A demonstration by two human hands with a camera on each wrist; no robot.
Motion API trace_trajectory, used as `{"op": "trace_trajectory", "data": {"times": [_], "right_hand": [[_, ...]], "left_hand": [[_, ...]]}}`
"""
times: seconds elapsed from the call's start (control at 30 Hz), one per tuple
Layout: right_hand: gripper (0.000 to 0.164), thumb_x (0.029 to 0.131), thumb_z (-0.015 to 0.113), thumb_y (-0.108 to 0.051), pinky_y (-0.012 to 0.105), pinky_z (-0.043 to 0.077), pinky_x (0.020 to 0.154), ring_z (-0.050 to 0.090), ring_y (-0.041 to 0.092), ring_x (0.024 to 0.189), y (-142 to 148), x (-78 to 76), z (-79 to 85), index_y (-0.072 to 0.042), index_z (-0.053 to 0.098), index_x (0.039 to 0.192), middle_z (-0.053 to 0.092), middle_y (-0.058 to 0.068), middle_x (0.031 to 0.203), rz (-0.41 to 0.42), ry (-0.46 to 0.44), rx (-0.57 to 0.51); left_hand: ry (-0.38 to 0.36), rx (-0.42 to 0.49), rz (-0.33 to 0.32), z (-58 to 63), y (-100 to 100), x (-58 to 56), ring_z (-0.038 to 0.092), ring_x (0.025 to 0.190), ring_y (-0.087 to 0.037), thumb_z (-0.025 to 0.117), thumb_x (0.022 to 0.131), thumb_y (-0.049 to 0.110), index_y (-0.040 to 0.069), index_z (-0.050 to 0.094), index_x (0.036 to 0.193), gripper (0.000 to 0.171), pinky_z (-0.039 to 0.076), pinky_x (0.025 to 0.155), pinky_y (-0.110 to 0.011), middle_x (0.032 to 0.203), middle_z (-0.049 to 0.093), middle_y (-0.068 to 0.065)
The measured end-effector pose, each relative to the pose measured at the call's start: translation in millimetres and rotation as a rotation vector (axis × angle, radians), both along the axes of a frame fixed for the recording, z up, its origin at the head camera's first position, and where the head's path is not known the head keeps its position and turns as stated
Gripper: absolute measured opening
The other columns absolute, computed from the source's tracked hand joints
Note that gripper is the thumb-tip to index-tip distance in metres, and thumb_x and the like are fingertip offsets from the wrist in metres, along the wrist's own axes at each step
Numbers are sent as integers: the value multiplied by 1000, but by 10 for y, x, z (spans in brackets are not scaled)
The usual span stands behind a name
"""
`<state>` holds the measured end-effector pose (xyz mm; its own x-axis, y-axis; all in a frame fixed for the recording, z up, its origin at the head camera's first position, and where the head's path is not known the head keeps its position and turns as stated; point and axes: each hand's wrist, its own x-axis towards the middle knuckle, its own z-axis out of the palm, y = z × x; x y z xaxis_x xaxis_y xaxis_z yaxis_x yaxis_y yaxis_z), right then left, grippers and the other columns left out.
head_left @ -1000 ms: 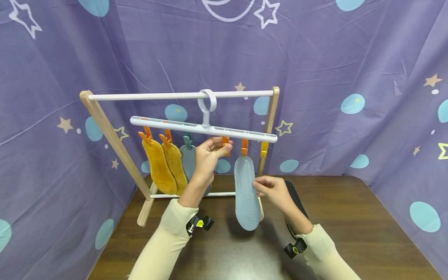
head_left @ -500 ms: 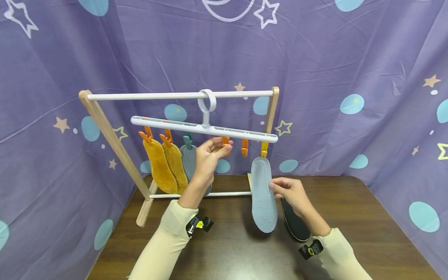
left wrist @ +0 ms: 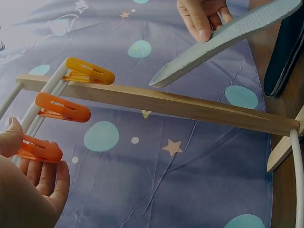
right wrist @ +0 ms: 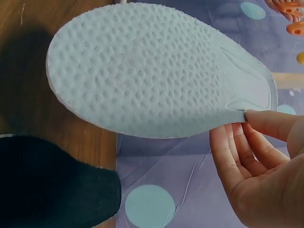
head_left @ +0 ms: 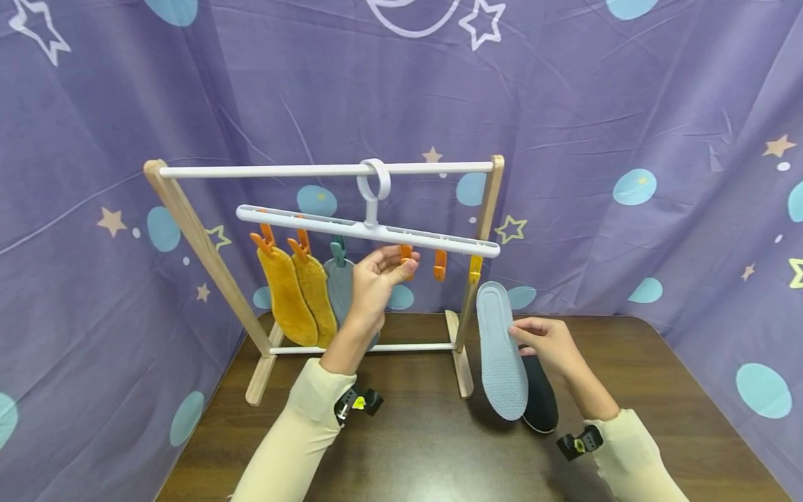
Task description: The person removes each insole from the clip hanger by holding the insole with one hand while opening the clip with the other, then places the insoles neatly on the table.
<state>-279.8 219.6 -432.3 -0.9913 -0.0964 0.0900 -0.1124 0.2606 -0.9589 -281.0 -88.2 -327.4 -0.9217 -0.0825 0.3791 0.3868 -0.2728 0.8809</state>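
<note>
My right hand [head_left: 548, 345] pinches the edge of a light blue insole [head_left: 502, 359], which slants to the right of the drying rack with its dimpled wide end down. Thumb and fingers of my left hand [head_left: 369, 289] hold an orange clip [left wrist: 42, 151] under the white clip hanger [head_left: 433, 240]. Another orange clip [head_left: 440, 265] and a yellow clip [head_left: 475, 269] hang beside it, with nothing in them. Toward the hanger's left end, clips carry two mustard-yellow fuzzy insoles [head_left: 286, 300] and a second light blue insole [head_left: 337, 279], partly hidden by my left hand and forearm.
The hanger hooks over the white top rod [head_left: 263, 171] of a wooden-legged rack [head_left: 194, 244] and tilts down to the right. A black insole [head_left: 541, 401] lies on the brown table [head_left: 640, 390], partly behind the light blue one. A patterned purple curtain [head_left: 564, 104] surrounds the table.
The right hand has moved the light blue insole rightward, from below the second orange clip, past the yellow clip, to beside the rack. The left hand stays at its orange clip.
</note>
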Motion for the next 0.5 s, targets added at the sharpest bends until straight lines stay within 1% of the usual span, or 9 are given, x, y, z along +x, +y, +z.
{"op": "trace_trajectory", "data": {"times": [0.13,0.23,0.3,0.37,0.43,0.5], "right_hand": [[38,98,69,-14,30,64,72,70,4,78,61,-26,2,17,64,120,77,14,104,-11,-14,50],[40,99,69,-17,33,64,76,70,5,78,95,-47,11,16,64,121,77,14,104,-16,-29,66],[41,99,68,-18,36,64,78,70,6,79,121,-62,20,16,64,122,77,12,103,-12,-35,81],[41,99,68,-18,37,64,78,70,6,78,136,-81,22,16,64,122,77,10,102,-16,-42,85],[42,99,68,-18,35,64,77,69,7,77,153,-103,17,16,63,123,76,11,101,-13,-47,90],[41,99,67,-16,33,64,75,69,8,77,165,-121,5,17,63,122,76,11,100,-15,-54,96]], "left_hand": [[-1,7,1,2,1,6,73,81,-8,73,88,-9,-7,66,106,20,61,75,-21,84,77,7],[1,11,3,-5,-1,0,74,81,-9,73,87,-10,-7,66,106,20,61,75,-22,85,78,5],[2,10,6,-7,-3,-1,74,81,-9,73,87,-10,-7,66,105,20,61,74,-22,87,78,1],[4,7,11,-13,-10,0,74,81,-10,73,87,-10,-7,67,105,20,61,74,-22,91,79,-7],[5,5,14,-17,-18,1,74,81,-10,73,87,-10,-8,66,106,20,61,74,-23,95,78,-14],[5,0,15,-21,-25,1,74,81,-10,73,87,-10,-10,66,107,21,61,74,-23,96,78,-15]]}}
